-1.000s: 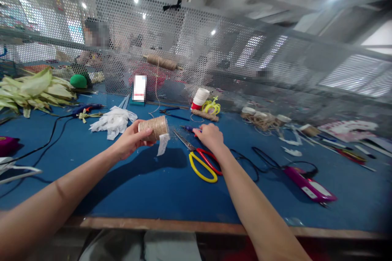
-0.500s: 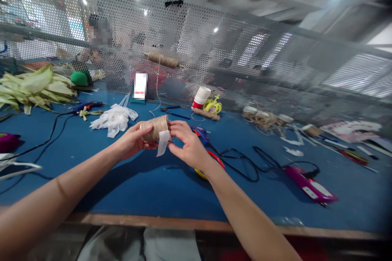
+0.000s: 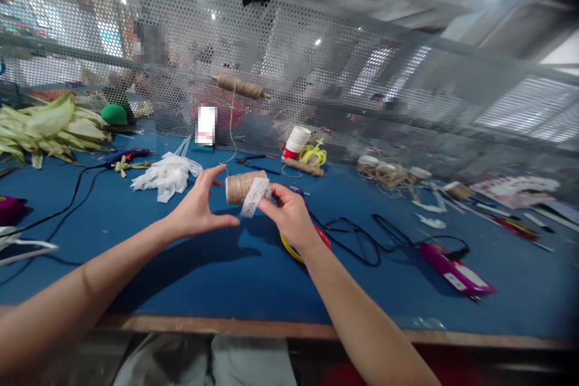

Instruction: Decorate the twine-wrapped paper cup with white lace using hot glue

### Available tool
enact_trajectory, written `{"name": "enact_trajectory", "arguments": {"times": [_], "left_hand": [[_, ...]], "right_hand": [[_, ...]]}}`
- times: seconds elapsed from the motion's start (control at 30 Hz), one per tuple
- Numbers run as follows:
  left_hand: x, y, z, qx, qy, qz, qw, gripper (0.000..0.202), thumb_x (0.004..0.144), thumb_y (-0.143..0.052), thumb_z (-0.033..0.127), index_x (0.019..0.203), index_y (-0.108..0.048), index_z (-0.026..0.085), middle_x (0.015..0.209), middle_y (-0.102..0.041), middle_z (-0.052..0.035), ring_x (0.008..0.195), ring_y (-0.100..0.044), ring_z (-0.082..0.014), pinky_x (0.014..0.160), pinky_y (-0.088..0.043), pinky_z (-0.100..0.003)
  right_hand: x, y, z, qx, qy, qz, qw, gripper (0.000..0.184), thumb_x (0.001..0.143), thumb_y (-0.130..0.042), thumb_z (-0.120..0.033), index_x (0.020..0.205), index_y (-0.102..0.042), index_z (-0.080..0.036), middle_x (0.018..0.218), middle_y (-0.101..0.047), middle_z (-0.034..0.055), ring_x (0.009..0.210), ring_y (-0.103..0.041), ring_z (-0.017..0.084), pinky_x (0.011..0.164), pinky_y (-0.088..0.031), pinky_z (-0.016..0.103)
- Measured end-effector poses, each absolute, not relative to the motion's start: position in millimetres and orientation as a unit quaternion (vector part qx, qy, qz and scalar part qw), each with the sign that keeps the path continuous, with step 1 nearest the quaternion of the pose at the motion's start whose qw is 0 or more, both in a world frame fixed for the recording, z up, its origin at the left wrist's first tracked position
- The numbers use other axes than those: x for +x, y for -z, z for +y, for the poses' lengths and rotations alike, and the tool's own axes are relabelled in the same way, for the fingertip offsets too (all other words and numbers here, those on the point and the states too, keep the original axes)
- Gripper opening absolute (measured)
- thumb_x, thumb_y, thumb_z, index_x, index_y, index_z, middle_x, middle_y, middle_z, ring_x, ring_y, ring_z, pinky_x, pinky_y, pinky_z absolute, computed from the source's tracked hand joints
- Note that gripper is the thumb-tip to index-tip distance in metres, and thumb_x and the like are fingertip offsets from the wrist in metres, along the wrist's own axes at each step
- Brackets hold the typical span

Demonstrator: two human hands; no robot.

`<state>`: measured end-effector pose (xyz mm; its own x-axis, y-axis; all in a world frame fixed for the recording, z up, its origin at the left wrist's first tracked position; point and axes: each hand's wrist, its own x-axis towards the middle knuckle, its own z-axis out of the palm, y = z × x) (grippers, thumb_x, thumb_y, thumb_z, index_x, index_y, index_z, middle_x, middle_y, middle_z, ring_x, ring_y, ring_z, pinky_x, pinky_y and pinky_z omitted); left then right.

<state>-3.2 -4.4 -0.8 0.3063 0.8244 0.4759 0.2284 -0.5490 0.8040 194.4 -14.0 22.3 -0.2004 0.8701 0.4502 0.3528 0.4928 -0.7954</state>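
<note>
A jute-wrapped roll [image 3: 242, 186] with a strip of white lace [image 3: 254, 198] on it is held above the blue table [image 3: 235, 277]. My right hand [image 3: 289, 216] grips the roll and lace from the right side. My left hand [image 3: 199, 208] is just left of the roll with its fingers spread apart, its fingertips near the roll's end and holding nothing. A thin jute string [image 3: 230, 132] runs up from the roll to a spool [image 3: 239, 87] on the mesh wall. Yellow and red scissors [image 3: 312, 240] lie partly hidden under my right hand.
A heap of white lace [image 3: 165, 175], a blue glue gun [image 3: 129, 158], green leaves [image 3: 49, 129], black cables [image 3: 362, 241], a magenta tool [image 3: 455, 271], a white thread spool [image 3: 296, 143] and twine scraps [image 3: 389, 176] lie on the table. Someone works behind the perforated mesh wall [image 3: 316, 72].
My right hand came from the scissors to the roll and took hold of it. My left hand let go and opened; the roll moved slightly right.
</note>
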Motion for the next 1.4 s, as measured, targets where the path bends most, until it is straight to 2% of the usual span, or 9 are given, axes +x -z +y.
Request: {"name": "enact_trajectory", "arguments": {"times": [0.07, 0.17, 0.37, 0.57, 0.8, 0.93, 1.03, 1.2, 1.4], "left_hand": [[-3, 7, -4, 0.822, -0.451, 0.328, 0.113, 0.085, 0.052, -0.076, 0.038, 0.126, -0.036, 0.022, 0.137, -0.029, -0.0162, 0.124, -0.029, -0.0354, 0.099, -0.023, -0.054], [3, 18, -5, 0.854, -0.415, 0.313, -0.036, 0.064, 0.065, -0.068, 0.021, 0.123, -0.04, 0.025, 0.141, -0.026, -0.0137, 0.127, -0.025, -0.0335, 0.101, -0.017, -0.053], [13, 27, -9, 0.832, -0.469, 0.289, -0.068, 0.038, 0.075, -0.055, 0.016, 0.11, -0.05, 0.028, 0.134, -0.039, -0.0103, 0.124, -0.033, -0.0272, 0.102, -0.019, -0.052], [10, 20, -14, 0.842, -0.454, 0.281, -0.071, 0.031, 0.073, -0.054, 0.02, 0.104, -0.054, 0.026, 0.122, -0.048, -0.011, 0.114, -0.042, -0.0263, 0.097, -0.027, -0.05], [7, 4, -27, 0.808, -0.532, 0.253, 0.023, 0.012, 0.076, -0.054, 0.017, 0.084, -0.062, 0.022, 0.106, -0.055, -0.0089, 0.099, -0.049, -0.0214, 0.087, -0.038, -0.038], [7, -4, -29, 0.767, -0.578, 0.253, 0.118, 0.009, 0.076, -0.056, 0.017, 0.083, -0.06, 0.02, 0.094, -0.057, -0.0072, 0.088, -0.053, -0.0179, 0.079, -0.042, -0.033], [6, -10, -28, 0.723, -0.608, 0.264, 0.195, 0.004, 0.077, -0.056, 0.021, 0.08, -0.058, 0.019, 0.084, -0.057, -0.0046, 0.081, -0.054, -0.0157, 0.076, -0.042, -0.03], [3, -20, -24, 0.634, -0.63, 0.33, 0.303, 0.011, 0.074, -0.06, 0.029, 0.074, -0.058, 0.018, 0.071, -0.058, -0.001, 0.069, -0.053, -0.0127, 0.066, -0.043, -0.025], [3, -22, -19, 0.584, -0.625, 0.352, 0.382, 0.019, 0.066, -0.066, 0.033, 0.068, -0.059, 0.015, 0.063, -0.059, 0.0005, 0.059, -0.051, -0.0099, 0.057, -0.042, -0.021]], "right_hand": [[195, -20, -13, -0.435, -0.317, -0.681, 0.497, 0.01, 0.07, -0.058, -0.027, 0.073, -0.057, -0.018, 0.071, -0.058, 0.0005, 0.069, -0.052, 0.014, 0.07, -0.042, 0.028], [191, -17, -15, -0.43, -0.367, -0.646, 0.513, 0.012, 0.067, -0.061, -0.028, 0.074, -0.059, -0.018, 0.072, -0.059, 0.0008, 0.069, -0.053, 0.014, 0.069, -0.042, 0.027], [180, -16, -26, -0.412, -0.443, -0.63, 0.487, 0.012, 0.064, -0.064, -0.026, 0.069, -0.058, -0.017, 0.066, -0.056, -0.0016, 0.064, -0.049, 0.012, 0.065, -0.041, 0.025], [182, -12, -27, -0.397, -0.454, -0.648, 0.465, 0.013, 0.066, -0.063, -0.027, 0.071, -0.057, -0.018, 0.068, -0.056, -0.0021, 0.064, -0.05, 0.012, 0.067, -0.041, 0.025], [188, -15, -28, -0.41, -0.307, -0.748, 0.422, 0.006, 0.071, -0.059, -0.024, 0.072, -0.056, -0.018, 0.076, -0.058, 0.0014, 0.076, -0.053, 0.016, 0.076, -0.041, 0.03], [187, -14, -30, -0.372, -0.209, -0.804, 0.415, 0.004, 0.072, -0.058, -0.018, 0.07, -0.055, -0.019, 0.087, -0.057, 0.005, 0.086, -0.051, 0.018, 0.08, -0.041, 0.033], [186, -14, -31, -0.332, -0.174, -0.835, 0.403, 0.009, 0.073, -0.057, -0.016, 0.067, -0.052, -0.02, 0.08, -0.056, 0.0046, 0.089, -0.05, 0.019, 0.08, -0.042, 0.034], [185, -16, -33, -0.289, -0.147, -0.865, 0.382, 0.011, 0.075, -0.056, -0.017, 0.066, -0.05, -0.021, 0.071, -0.056, 0.0043, 0.093, -0.049, 0.021, 0.083, -0.042, 0.037], [184, -20, -37, -0.25, -0.119, -0.891, 0.359, 0.014, 0.077, -0.054, -0.017, 0.066, -0.048, -0.02, 0.068, -0.056, 0.003, 0.084, -0.052, 0.019, 0.085, -0.042, 0.039]]}}
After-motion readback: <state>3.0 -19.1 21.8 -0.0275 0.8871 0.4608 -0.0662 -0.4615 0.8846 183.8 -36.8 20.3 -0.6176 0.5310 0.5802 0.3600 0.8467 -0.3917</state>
